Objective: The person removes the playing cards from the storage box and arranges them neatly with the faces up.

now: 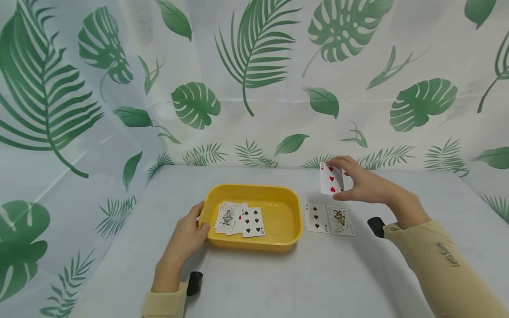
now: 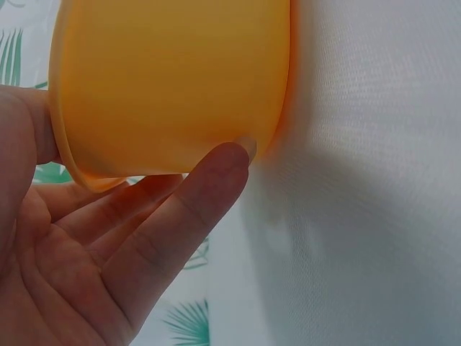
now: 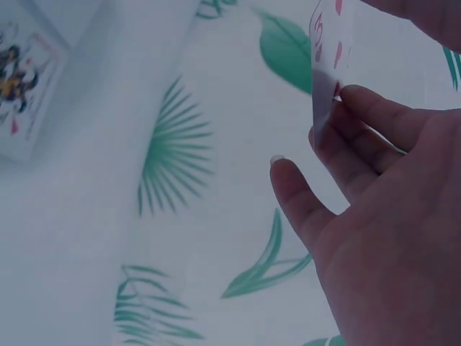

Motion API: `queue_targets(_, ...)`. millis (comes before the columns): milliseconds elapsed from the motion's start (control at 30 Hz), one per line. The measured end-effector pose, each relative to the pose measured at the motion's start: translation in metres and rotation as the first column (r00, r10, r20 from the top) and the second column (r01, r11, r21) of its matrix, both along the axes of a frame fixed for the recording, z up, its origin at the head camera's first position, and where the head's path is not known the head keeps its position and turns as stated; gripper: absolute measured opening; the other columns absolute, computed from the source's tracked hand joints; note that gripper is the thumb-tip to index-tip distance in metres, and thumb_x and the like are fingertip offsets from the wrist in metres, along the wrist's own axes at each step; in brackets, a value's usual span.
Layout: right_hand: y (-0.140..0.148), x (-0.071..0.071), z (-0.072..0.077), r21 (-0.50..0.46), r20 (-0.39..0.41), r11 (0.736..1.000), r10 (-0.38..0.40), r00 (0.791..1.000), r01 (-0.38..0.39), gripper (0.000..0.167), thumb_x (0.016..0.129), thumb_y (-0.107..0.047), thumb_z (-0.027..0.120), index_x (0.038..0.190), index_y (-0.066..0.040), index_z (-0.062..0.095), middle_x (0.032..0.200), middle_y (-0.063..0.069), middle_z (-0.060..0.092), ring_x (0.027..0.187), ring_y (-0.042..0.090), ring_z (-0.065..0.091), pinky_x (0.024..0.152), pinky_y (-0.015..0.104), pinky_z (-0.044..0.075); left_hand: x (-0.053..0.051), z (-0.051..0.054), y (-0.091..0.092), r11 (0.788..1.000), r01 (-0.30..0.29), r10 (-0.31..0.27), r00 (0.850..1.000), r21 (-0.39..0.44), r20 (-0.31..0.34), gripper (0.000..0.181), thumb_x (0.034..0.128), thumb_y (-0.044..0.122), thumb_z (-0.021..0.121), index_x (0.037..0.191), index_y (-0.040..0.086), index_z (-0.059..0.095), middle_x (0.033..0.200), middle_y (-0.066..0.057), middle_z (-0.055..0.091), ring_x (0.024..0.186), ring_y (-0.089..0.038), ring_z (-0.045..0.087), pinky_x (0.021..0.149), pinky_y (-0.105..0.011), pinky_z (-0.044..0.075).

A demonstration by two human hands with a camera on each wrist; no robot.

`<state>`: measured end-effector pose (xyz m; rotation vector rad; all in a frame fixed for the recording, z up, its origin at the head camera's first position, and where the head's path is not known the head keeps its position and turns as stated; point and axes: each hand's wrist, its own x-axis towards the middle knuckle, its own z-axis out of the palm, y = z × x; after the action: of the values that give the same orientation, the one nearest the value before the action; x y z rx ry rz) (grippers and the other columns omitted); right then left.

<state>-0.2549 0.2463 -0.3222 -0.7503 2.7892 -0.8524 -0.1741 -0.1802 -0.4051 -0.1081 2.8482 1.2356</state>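
**Left hand on tray, right hand on 3 of hearts**

The left hand grasped the tray's left end; probably light and stiff, it seemed easiest by the rim. Inside, at left, overlapped a gray joker, a 6 of spades and at least 1 mostly covered card. Just right lay a 3 of spades and coloured joker. Farther, the right hand pinched the raised 3 of hearts' right side; likely thin and bendy, it seemed best held by its edges.
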Motion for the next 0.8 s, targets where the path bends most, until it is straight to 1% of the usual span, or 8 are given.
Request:
queue_targets(100,0.011,0.002,-0.004,0.013,0.009,1.000,-0.013,1.000,0.013,0.078,0.084,-0.012,0.078,0.149,0.000,0.037,0.153,0.021,0.027,0.131,0.040,0.034,0.106,0.065,0.035,0.000,0.001,0.000,1.000,-0.002,0.002,1.000,-0.001,0.003,0.065,0.0938,0.009,0.051,0.156,0.003,0.033,0.150,-0.021,0.047,0.116,-0.031,0.057,0.099,-0.048,0.050)
queue_targets(300,0.035,0.008,-0.016,0.027,0.002,0.999,-0.036,0.999,0.036,0.078,0.081,-0.010,0.080,0.147,0.004,0.039,0.147,0.021,0.035,0.129,0.040,0.036,0.104,0.064,0.036,0.000,0.001,0.001,1.000,-0.005,0.005,1.000,-0.006,0.002,0.065,0.0941,0.009,0.051,0.156,0.003,0.033,0.149,-0.021,0.047,0.111,-0.030,0.058,0.095,-0.046,0.052)
queue_targets(433,0.053,0.015,-0.025,0.024,0.025,0.998,-0.059,0.998,0.058,0.080,0.080,-0.010,0.082,0.146,0.005,0.038,0.146,0.024,0.037,0.131,0.043,0.034,0.104,0.066,0.034,0.000,0.001,0.002,1.000,-0.005,0.005,1.000,-0.007,0.004,0.065,0.0942,0.010,0.051,0.156,0.003,0.033,0.149,-0.021,0.047,0.111,-0.030,0.057,0.094,-0.045,0.053)
queue_targets(533,0.063,0.020,-0.032,0.011,0.051,0.998,-0.063,0.997,0.062,0.081,0.079,-0.009,0.082,0.146,0.005,0.038,0.145,0.024,0.038,0.132,0.044,0.034,0.104,0.067,0.033,0.001,0.001,0.001,1.000,-0.010,0.010,1.000,-0.007,0.010,0.065,0.0942,0.009,0.050,0.156,0.004,0.032,0.149,-0.022,0.047,0.109,-0.030,0.058,0.090,-0.043,0.055)
queue_targets(633,0.070,0.024,-0.041,0.009,0.067,0.998,-0.060,0.996,0.059,0.077,0.079,-0.009,0.082,0.143,0.004,0.042,0.144,0.024,0.040,0.132,0.045,0.034,0.104,0.068,0.033,0.002,0.001,0.000,1.000,-0.013,0.014,1.000,-0.011,0.013,0.065,0.0940,0.009,0.050,0.156,0.003,0.032,0.149,-0.022,0.046,0.108,-0.030,0.058,0.087,-0.040,0.056)
queue_targets(667,0.072,0.026,-0.044,0.011,0.069,0.998,-0.059,0.996,0.059,0.075,0.078,-0.008,0.082,0.141,0.003,0.044,0.144,0.024,0.040,0.132,0.044,0.034,0.104,0.068,0.033,0.002,0.001,0.000,1.000,-0.013,0.013,1.000,-0.008,0.015,0.065,0.0941,0.009,0.050,0.156,0.003,0.032,0.149,-0.022,0.046,0.108,-0.030,0.058,0.086,-0.039,0.057)
queue_targets(800,0.078,0.032,-0.054,0.034,0.063,0.997,-0.066,0.996,0.064,0.069,0.076,-0.008,0.083,0.135,0.001,0.050,0.141,0.022,0.044,0.130,0.043,0.037,0.104,0.056,0.036,0.002,0.002,0.002,1.000,-0.006,0.005,1.000,0.004,0.010,0.065,0.0940,0.008,0.050,0.156,0.002,0.032,0.149,-0.023,0.046,0.108,-0.031,0.059,0.081,-0.036,0.058)
